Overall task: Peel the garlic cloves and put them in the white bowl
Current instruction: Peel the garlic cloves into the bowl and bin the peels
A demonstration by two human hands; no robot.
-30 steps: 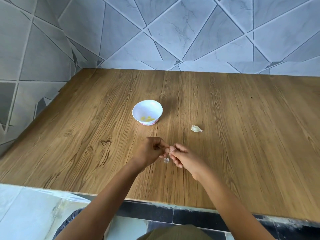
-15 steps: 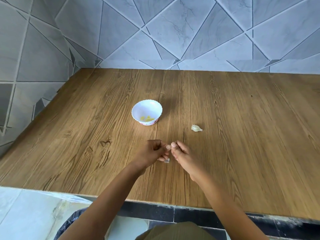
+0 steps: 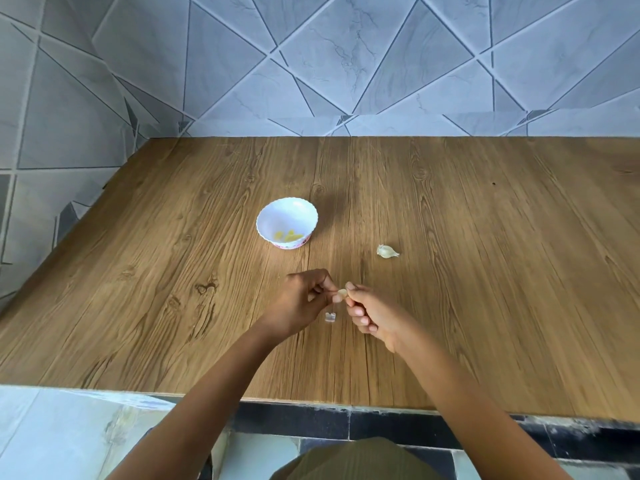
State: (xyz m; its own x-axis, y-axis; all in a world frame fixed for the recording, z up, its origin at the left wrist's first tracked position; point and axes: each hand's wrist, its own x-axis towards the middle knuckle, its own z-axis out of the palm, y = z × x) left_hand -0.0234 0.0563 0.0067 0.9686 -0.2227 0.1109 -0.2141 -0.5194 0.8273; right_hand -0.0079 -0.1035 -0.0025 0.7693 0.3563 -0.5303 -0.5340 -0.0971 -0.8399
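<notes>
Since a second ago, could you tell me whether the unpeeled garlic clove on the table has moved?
No. The unpeeled garlic clove keeps its spot right of the white bowl.

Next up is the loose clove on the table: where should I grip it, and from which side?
Pinch the clove across its plump left part from above. It lies on its side, thin tip pointing right, where fingers would likely slip.

Wooden table; tiled wall behind (grey, marbled).
</notes>
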